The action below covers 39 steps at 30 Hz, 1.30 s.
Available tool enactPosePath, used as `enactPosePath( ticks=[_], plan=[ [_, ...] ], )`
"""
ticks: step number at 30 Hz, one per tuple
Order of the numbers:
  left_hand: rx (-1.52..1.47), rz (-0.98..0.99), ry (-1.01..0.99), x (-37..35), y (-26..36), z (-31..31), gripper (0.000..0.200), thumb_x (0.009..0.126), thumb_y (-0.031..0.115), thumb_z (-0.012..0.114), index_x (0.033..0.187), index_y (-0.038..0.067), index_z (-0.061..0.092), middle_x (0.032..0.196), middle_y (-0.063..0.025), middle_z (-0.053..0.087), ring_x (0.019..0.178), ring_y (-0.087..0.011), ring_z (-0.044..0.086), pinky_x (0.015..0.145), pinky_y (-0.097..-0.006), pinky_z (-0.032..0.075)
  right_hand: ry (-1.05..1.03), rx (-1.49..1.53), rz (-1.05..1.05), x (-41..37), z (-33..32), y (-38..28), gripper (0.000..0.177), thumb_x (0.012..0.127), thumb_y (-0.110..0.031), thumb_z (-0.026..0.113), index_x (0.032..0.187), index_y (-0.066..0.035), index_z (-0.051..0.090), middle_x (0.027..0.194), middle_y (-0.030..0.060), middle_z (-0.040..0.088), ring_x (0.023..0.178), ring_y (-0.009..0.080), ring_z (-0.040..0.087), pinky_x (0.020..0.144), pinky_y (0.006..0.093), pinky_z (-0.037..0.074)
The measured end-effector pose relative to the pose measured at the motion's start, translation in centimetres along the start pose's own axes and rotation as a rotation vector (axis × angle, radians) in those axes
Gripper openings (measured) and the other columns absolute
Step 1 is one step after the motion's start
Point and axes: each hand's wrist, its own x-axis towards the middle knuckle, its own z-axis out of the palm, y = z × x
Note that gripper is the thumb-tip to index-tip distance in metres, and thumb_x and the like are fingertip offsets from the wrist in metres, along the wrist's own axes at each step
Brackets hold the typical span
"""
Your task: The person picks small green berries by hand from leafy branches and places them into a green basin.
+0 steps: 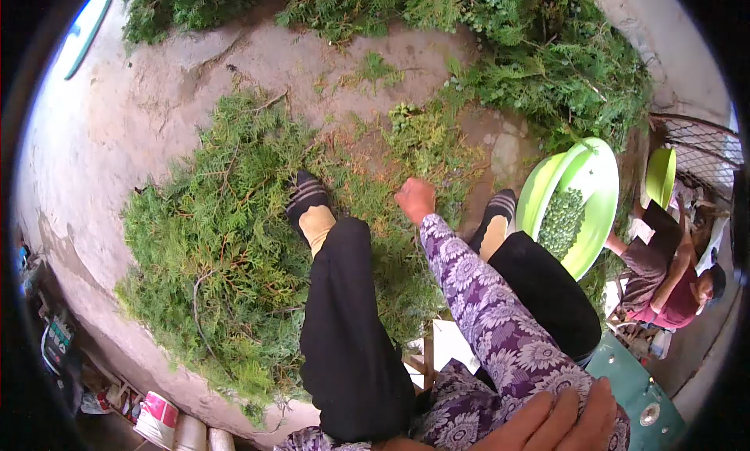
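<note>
One curled right hand point(416, 199), contents indiscernible, overlies feathery green sprigs point(426, 144); parted-fingered left hand point(556, 421) touches purple-and-white floral fabric sleeve point(486, 296).

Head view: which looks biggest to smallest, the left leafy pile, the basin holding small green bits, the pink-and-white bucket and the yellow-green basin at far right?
1. Leafy pile
2. Basin holding green bits
3. Pink-and-white bucket and far-right basin: they look too alike to rank.

And here we are in what looks like a working yard, bare hard ground point(86, 162) strewn with evergreen branches point(211, 248), buckets point(158, 421) lining the edge!
</note>
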Motion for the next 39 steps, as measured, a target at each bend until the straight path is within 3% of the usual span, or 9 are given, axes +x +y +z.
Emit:
enactPosePath(
  ticks=[11, 15, 20, 24, 27, 29, 34, 37, 39],
  plan=[
    [0.018, 0.080, 0.018, -0.3, -0.3, -0.2, 0.018, 0.070, 0.008, 0.059, 0.083, -0.005, 0.058, 0.092, -0.0188, 0.054, 0.073, -0.0250, 0.052, 0.060, -0.0331, 0.044, -0.449, 1.846, 0.712, -0.9, -6.5, -0.3, 0.006, 0.079, -0.012, 0.052, 0.077, -0.008, 0.050, 0.067, 0.0035, 0.049, 0.057, 0.0137, 0.050, 0.048, 0.0254, 0.041],
    [-0.042, 0.066, -0.275, 0.9, -0.2, -2.2, 0.019, 0.070, 0.009, 0.059, 0.084, -0.005, 0.058, 0.092, -0.0185, 0.055, 0.074, -0.0250, 0.052, 0.061, -0.0338, 0.044, -0.191, 1.644, 0.542, 2.6, -9.0, -1.0, 0.013, 0.081, -0.017, 0.054, 0.077, -0.008, 0.045, 0.056, 0.0003, 0.040, 0.046, 0.0111, 0.040, 0.037, 0.0256, 0.031],
    [-0.012, 0.032, -0.004, 0.2, -0.5, -0.9, 0.018, 0.073, 0.008, 0.058, 0.085, -0.005, 0.058, 0.093, -0.0179, 0.055, 0.074, -0.0248, 0.052, 0.061, -0.0335, 0.044, 0.205, 1.424, 0.803, 8.2, -9.6, 1.9, 0.025, 0.083, -0.029, 0.054, 0.072, -0.010, 0.042, 0.052, -0.0004, 0.036, 0.038, 0.0096, 0.031, 0.032, 0.0236, 0.023],
    [0.001, 0.052, -0.270, 1.7, -1.2, -3.2, 0.016, 0.074, 0.007, 0.058, 0.085, -0.004, 0.058, 0.093, -0.0171, 0.055, 0.073, -0.0238, 0.053, 0.060, -0.0330, 0.045, -0.038, 1.567, 1.001, 11.8, -10.2, 2.3, 0.034, 0.080, -0.032, 0.059, 0.063, -0.013, 0.037, 0.046, -0.0019, 0.029, 0.038, 0.0090, 0.029, 0.033, 0.0229, 0.022],
    [0.055, 0.001, 0.063, 1.2, -1.3, -1.1, 0.016, 0.073, 0.007, 0.059, 0.085, -0.004, 0.058, 0.092, -0.0166, 0.055, 0.073, -0.0232, 0.053, 0.060, -0.0326, 0.045, -0.023, 1.647, 0.964, 12.7, -10.7, 0.7, 0.032, 0.078, -0.028, 0.063, 0.064, -0.013, 0.037, 0.046, -0.0027, 0.029, 0.038, 0.0086, 0.027, 0.033, 0.0231, 0.021],
    [0.041, 0.014, -0.097, 1.5, -1.3, -2.4, 0.016, 0.073, 0.007, 0.059, 0.085, -0.004, 0.058, 0.092, -0.0166, 0.055, 0.072, -0.0230, 0.053, 0.060, -0.0325, 0.045, -0.045, 1.682, 0.944, 13.0, -10.3, 0.7, 0.029, 0.076, -0.023, 0.065, 0.066, -0.013, 0.039, 0.048, -0.0035, 0.030, 0.038, 0.0079, 0.027, 0.033, 0.0231, 0.021],
    [0.015, 0.026, -0.251, 1.4, -1.1, -1.9, 0.016, 0.073, 0.007, 0.059, 0.084, -0.004, 0.058, 0.092, -0.0165, 0.055, 0.072, -0.0227, 0.052, 0.059, -0.0325, 0.045, -0.125, 1.409, 0.612, 9.2, -11.7, -2.3, 0.015, 0.082, -0.015, 0.054, 0.074, -0.009, 0.043, 0.052, -0.0019, 0.034, 0.039, 0.0077, 0.029, 0.033, 0.0223, 0.023],
    [0.073, 0.013, 0.035, 0.7, -1.0, -0.7, 0.016, 0.073, 0.007, 0.059, 0.084, -0.004, 0.058, 0.092, -0.0162, 0.055, 0.072, -0.0226, 0.052, 0.060, -0.0323, 0.044, -0.180, 1.445, 0.390, 4.5, -13.2, -2.5, 0.012, 0.084, -0.015, 0.050, 0.077, -0.007, 0.044, 0.057, -0.0014, 0.037, 0.042, 0.0070, 0.033, 0.034, 0.0218, 0.025],
    [0.069, 0.074, -0.300, 1.5, -1.1, -2.2, 0.016, 0.075, 0.010, 0.058, 0.085, -0.003, 0.058, 0.093, -0.0160, 0.055, 0.074, -0.0225, 0.051, 0.060, -0.0320, 0.044, -0.189, 1.446, 0.334, 1.1, -14.4, -2.0, 0.011, 0.083, -0.014, 0.051, 0.080, -0.006, 0.046, 0.059, -0.0014, 0.038, 0.044, 0.0065, 0.033, 0.035, 0.0214, 0.025]
  ],
)
